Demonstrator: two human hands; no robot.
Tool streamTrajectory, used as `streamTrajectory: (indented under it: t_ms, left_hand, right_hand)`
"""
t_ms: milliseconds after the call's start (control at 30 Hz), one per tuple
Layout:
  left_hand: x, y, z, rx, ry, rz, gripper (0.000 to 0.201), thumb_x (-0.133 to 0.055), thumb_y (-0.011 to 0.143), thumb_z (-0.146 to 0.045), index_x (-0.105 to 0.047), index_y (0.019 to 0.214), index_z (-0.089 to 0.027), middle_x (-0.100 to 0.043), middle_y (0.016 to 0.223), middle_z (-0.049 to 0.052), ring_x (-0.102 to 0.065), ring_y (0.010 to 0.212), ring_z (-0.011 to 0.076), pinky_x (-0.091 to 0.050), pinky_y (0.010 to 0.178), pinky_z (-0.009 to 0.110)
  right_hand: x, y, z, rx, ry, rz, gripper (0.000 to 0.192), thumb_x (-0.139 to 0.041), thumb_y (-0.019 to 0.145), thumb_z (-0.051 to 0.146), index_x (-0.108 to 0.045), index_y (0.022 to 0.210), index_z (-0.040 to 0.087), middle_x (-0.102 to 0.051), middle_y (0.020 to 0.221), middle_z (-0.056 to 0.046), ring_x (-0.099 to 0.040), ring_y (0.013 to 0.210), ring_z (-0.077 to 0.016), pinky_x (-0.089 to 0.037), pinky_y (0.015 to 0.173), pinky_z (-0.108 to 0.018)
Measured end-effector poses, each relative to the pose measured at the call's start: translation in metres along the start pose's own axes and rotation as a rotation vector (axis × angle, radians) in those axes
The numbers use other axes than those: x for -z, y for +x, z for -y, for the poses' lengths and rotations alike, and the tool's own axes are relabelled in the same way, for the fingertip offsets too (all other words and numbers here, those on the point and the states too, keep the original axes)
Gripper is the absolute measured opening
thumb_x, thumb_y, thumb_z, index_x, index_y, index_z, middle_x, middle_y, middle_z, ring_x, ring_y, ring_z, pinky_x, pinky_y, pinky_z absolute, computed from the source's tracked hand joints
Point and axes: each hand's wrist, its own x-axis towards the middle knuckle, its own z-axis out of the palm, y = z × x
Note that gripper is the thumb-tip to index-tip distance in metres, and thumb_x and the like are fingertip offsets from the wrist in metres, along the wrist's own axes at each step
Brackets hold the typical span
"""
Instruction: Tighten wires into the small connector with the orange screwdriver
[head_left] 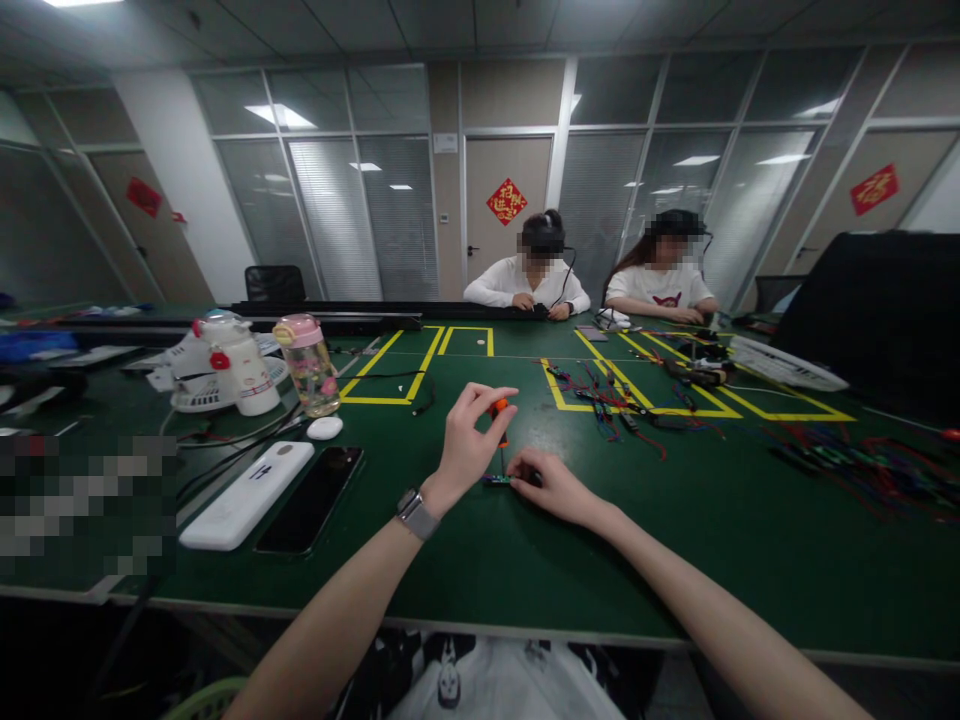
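Observation:
My left hand, with a watch on its wrist, is closed on a small screwdriver with an orange and black handle. The screwdriver stands upright, its thin shaft pointing down at a small green circuit board low over the green table. Whether the tip touches the board is too small to tell. Fingers of my right hand pinch the right end of that board, and the other fingers curl in above it. Something dark shows under the right hand's fingers, partly hidden.
To the left lie a black phone, a white power bank and a white earbud case, with bottles behind. Wired boards lie ahead right, and a wire heap far right. Two people sit opposite.

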Motion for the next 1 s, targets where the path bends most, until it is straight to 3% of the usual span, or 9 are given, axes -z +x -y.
streamTrajectory:
  t_ms: [133,300,467,667,1000]
  left_hand:
    - [0.0003,-0.0001,-0.0015,0.041,-0.127,0.082,0.031,-0.042,0.098,-0.021,-0.059,0.125,-0.022,-0.063,0.107,0.006,-0.060,0.098,0.0153,-0.047,0.087,0.029]
    - [0.0006,0.0012,0.0004,0.040,-0.013,-0.022,0.020,-0.057,0.091,-0.025,-0.068,0.108,-0.022,-0.061,0.093,0.003,-0.059,0.088,0.0154,-0.047,0.083,0.028]
    - [-0.0003,0.0021,0.0027,0.069,-0.104,0.059,0.031,-0.045,0.097,-0.021,-0.060,0.124,-0.023,-0.061,0.104,0.005,-0.059,0.096,0.0150,-0.046,0.087,0.028]
    - [0.0011,0.0018,-0.0003,0.033,-0.032,-0.035,0.019,-0.061,0.089,-0.025,-0.069,0.106,-0.022,-0.057,0.088,0.002,-0.056,0.084,0.0142,-0.046,0.080,0.027]
    - [-0.0003,0.0003,0.0048,0.128,-0.266,0.090,0.032,-0.039,0.099,-0.025,-0.059,0.124,-0.021,-0.065,0.109,0.007,-0.063,0.100,0.0175,-0.049,0.090,0.032]
  right_hand:
    - [-0.0002,0.0004,0.0003,-0.006,0.006,0.007,0.008,-0.058,0.079,0.011,-0.061,0.085,0.016,-0.059,0.079,-0.003,-0.055,0.070,-0.0152,-0.044,0.064,-0.026]
    - [-0.0010,0.0009,-0.0014,0.001,-0.010,0.005,0.008,-0.057,0.079,0.010,-0.061,0.084,0.016,-0.059,0.079,-0.002,-0.055,0.071,-0.0154,-0.044,0.065,-0.026]
    - [-0.0004,0.0009,-0.0016,0.002,-0.013,0.009,0.009,-0.057,0.079,0.010,-0.061,0.084,0.016,-0.059,0.079,-0.002,-0.055,0.070,-0.0153,-0.044,0.064,-0.026]
    - [-0.0005,0.0010,-0.0021,0.003,-0.005,0.007,0.009,-0.057,0.078,0.010,-0.060,0.084,0.016,-0.060,0.080,-0.003,-0.055,0.071,-0.0153,-0.044,0.065,-0.026]
    - [0.0003,-0.0003,-0.0003,0.000,0.008,0.004,0.009,-0.058,0.078,0.010,-0.060,0.085,0.017,-0.059,0.079,-0.002,-0.055,0.071,-0.0149,-0.045,0.065,-0.026]
